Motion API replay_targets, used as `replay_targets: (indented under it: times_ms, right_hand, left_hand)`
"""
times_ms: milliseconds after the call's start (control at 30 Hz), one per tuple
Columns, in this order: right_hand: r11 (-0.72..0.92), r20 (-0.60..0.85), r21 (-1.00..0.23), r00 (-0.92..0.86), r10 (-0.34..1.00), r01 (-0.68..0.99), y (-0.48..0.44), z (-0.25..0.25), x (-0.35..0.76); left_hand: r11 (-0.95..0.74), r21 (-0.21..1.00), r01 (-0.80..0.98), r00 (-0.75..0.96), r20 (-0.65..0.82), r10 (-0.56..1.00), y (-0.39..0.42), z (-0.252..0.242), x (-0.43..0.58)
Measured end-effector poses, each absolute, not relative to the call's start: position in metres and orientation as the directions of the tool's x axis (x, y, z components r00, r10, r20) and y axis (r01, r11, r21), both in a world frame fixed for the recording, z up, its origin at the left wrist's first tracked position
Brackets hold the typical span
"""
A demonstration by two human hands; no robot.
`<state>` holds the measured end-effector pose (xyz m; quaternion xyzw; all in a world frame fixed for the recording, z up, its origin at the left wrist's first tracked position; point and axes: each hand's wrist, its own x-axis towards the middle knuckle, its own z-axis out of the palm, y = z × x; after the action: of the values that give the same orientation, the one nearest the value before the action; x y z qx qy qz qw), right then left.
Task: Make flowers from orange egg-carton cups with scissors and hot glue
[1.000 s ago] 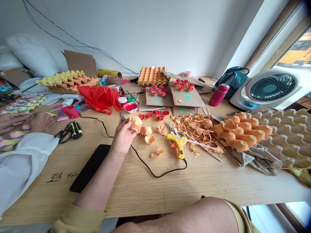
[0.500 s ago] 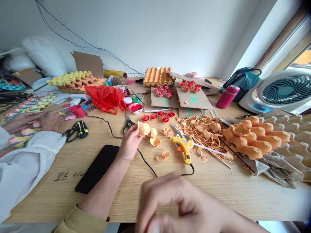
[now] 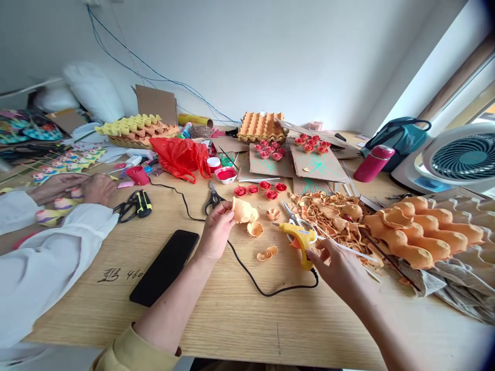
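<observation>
My left hand (image 3: pixel 217 234) pinches an orange egg-carton cup (image 3: pixel 242 210) by its edge, a little above the table. My right hand (image 3: pixel 328 260) has its thumb and fingers on the handle of a yellow hot glue gun (image 3: pixel 299 236), whose nozzle points left. A black cord runs from the handle's base. Close by on the wood lie a trimmed petal-edged cup (image 3: pixel 255 230), a small orange flower (image 3: pixel 273 214) and curled carton pieces (image 3: pixel 267 253). Silver scissors (image 3: pixel 296 215) lie behind the gun, partly covered by it.
Orange scraps (image 3: pixel 328 214) heap up on the right beside egg trays (image 3: pixel 421 232). Red paper flowers (image 3: pixel 271 195) and cardboard sheets (image 3: pixel 319 162) lie behind. A black phone (image 3: pixel 164 268) and black scissors (image 3: pixel 212 198) are left. Another person's hands (image 3: pixel 98 189) work at far left.
My right hand has moved from the near foreground out to the glue gun's handle. My left hand keeps hold of the cup. The view has shifted slightly left.
</observation>
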<state>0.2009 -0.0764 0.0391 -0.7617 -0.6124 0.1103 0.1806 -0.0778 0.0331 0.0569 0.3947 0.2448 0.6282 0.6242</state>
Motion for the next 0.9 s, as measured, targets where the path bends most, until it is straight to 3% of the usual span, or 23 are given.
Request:
replay_targets:
  times_ms: [233,533,733,900]
  right_hand:
    - [-0.298,-0.067,-0.407,0.297,0.952,0.863,-0.061,0.016,0.182]
    - [-0.297,0.027,-0.458,0.347,0.938,0.838,-0.062,0.0,0.19]
    - [-0.198,0.168,-0.482,0.312,0.935,0.854,-0.073,-0.001,0.192]
    - [-0.151,0.224,-0.517,0.303,0.926,0.843,-0.076,0.013,0.187]
  left_hand:
    - [-0.082,0.751,-0.655,0.028,0.133,0.991,0.039,0.053,-0.083]
    - [0.083,0.785,-0.614,0.209,0.06,0.976,0.023,0.043,-0.064]
    - [0.028,0.887,-0.46,0.317,0.135,0.939,0.019,0.033,-0.061]
    - [0.105,0.85,-0.516,0.349,0.098,0.932,0.017,0.034,-0.06]
